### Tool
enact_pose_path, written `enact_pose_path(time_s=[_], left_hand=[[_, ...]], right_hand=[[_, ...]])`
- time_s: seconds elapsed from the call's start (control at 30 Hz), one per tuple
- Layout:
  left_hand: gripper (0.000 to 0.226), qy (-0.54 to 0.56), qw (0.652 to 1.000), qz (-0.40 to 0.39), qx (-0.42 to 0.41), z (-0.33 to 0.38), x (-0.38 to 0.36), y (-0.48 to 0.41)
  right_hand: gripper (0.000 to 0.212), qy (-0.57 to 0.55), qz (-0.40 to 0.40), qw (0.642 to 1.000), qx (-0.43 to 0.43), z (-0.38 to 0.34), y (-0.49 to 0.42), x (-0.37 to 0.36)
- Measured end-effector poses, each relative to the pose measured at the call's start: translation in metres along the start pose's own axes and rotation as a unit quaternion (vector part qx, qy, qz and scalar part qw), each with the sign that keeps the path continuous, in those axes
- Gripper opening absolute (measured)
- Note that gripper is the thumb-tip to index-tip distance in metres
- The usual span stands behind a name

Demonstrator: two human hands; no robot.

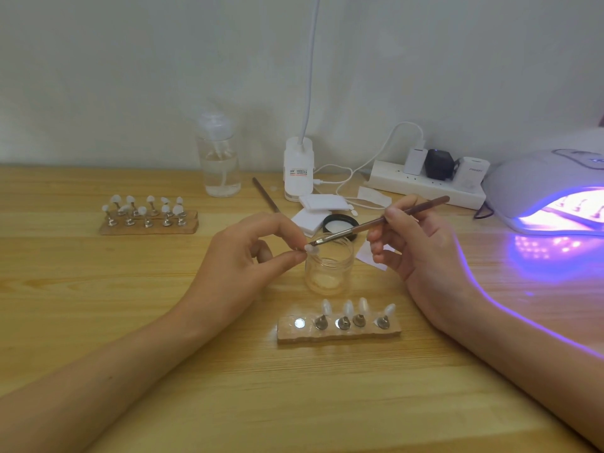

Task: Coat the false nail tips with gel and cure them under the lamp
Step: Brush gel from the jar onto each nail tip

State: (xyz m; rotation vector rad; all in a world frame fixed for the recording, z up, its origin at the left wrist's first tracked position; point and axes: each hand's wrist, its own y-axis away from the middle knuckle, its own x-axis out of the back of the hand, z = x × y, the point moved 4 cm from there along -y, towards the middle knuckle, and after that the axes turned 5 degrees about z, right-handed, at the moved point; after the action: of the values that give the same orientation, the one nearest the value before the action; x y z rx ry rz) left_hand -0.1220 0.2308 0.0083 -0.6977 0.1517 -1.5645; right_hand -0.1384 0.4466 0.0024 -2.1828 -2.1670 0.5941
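over the wooden table (130, 322), on my head-camera feed, i see the left hand (248, 253) pinching a nail tip (310, 249) between thumb and forefinger, just above an open glass jar (328, 269). the right hand (421, 246) pinches a brush (376, 222), its bristles touching the tip. four spare tips (348, 308) stand on a holder strip (338, 331) nearer me; the lamp (529, 181) glows purple at right.

Two brushes (379, 220) (264, 199) — one glass jar (328, 273)

You're at a home nail desk: wooden table (98, 322), glowing UV lamp (542, 191), power strip (421, 188), plain wall (130, 76)
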Motion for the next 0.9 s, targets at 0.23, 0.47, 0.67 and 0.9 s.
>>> enact_pose_path(time_s=[0.23,0.47,0.67,0.9], left_hand=[[0.011,-0.002,1.0,0.0,0.001,0.0005,-0.0002,0.0002],[0.011,0.004,1.0,0.002,0.018,-0.0009,-0.0006,0.0011],[0.011,0.012,1.0,0.003,0.025,-0.0015,-0.0006,0.0013],[0.012,0.012,1.0,0.002,0.027,-0.0009,-0.0012,0.0015]], right_hand=[[0.009,-0.01,0.0,1.0,0.009,-0.0016,0.0004,0.0006],[0.017,0.013,0.021,0.999,0.024,-0.0032,-0.0004,0.0032],[0.011,0.035,0.021,0.998,0.041,-0.0046,0.0009,0.0029],[0.012,0.022,0.005,0.999,0.044,-0.0071,0.0022,-0.0009]])
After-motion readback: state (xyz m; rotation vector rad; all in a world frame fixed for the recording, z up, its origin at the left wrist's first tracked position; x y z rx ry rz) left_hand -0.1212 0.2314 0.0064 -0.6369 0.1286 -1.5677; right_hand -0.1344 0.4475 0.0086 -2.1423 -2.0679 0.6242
